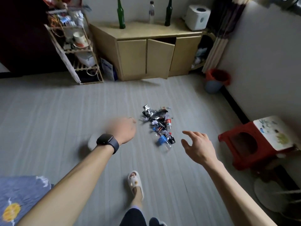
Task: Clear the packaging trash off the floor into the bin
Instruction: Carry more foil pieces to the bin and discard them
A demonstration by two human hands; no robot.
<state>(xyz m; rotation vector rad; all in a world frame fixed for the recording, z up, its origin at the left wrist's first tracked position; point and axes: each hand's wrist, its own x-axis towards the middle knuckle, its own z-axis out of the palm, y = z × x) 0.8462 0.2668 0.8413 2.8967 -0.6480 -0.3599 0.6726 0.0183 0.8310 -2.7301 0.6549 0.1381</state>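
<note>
Trash pile (158, 125), long axis toward the cabinet (132, 57)

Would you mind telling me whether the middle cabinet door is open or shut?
Open: the middle door swings outward, showing a dark gap behind it.

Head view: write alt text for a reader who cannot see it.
A person's left hand and right hand reach toward a pile of packaging trash on the grey floor. A red-lined bin stands beyond it by the right wall.

One head-worn wide-angle view — looking forward and down from standing height at the floor (65, 103).
</note>
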